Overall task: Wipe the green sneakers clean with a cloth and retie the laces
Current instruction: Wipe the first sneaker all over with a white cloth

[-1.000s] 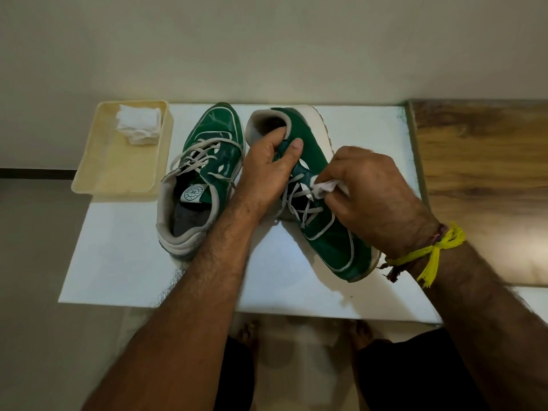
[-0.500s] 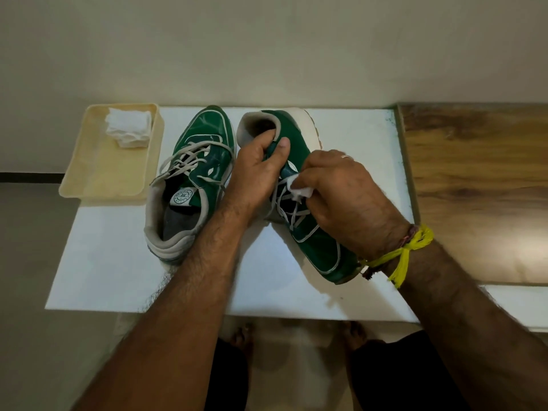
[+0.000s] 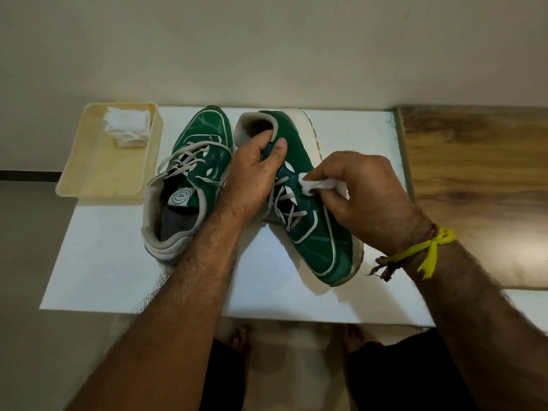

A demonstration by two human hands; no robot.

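Right-hand green sneaker [image 3: 308,232]: tipped on its side on the white counter [image 3: 118,262], pale sole turned away toward the wall, heel opening at the far end, toe pointing toward the near right. Grey laces [image 3: 284,203] loose and crossed over the tongue.

Left hand [image 3: 252,176]: grip curled round the collar of that sneaker, fingers inside the heel opening, thumb pressed on the green upper outside.

Right hand [image 3: 364,191]: grip pinching a small white cloth [image 3: 314,183], fingers bent over it, the cloth's free end touching the green upper just beside the laces. A yellow thread band [image 3: 427,253] with a darker cord is tied at the wrist.

Second green sneaker [image 3: 189,179]: standing upright on its sole just to the left of the first, toe toward the wall, heel toward the person. Its laces are slack and spread over the tongue; a round white logo patch shows on the tongue. The left forearm crosses in front of its inner side.

Cream tray [image 3: 89,179]: at the far left corner of the counter, overhanging its left edge. A folded stack of white cloths [image 3: 127,129] lies in the tray's far end.

Wooden surface [image 3: 474,188]: adjoins the counter on the right.

Below the near counter edge: two bare feet on a pale floor and dark shorts.
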